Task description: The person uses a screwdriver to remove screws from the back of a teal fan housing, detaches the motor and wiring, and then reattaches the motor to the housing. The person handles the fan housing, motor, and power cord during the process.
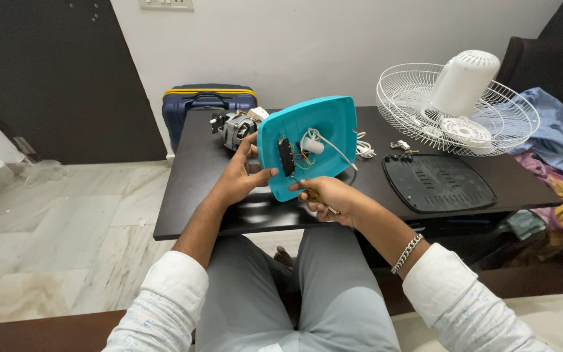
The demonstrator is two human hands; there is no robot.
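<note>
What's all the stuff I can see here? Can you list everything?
fan base shell: one, turquoise, tilted up over the table's near edge
screwdriver: one, yellowish handle, at the shell's lower edge
motor: one, grey metal, on the table behind the shell
base plate: one, black, flat on the table
fan guard: one, white wire, table's far right
motor cover: one, white, resting in the guard
cord: one, white, beside the shell
table: one, dark
suitcase: one, navy, behind the table
left hand: grips the shell's left edge
right hand: holds the screwdriver
</note>
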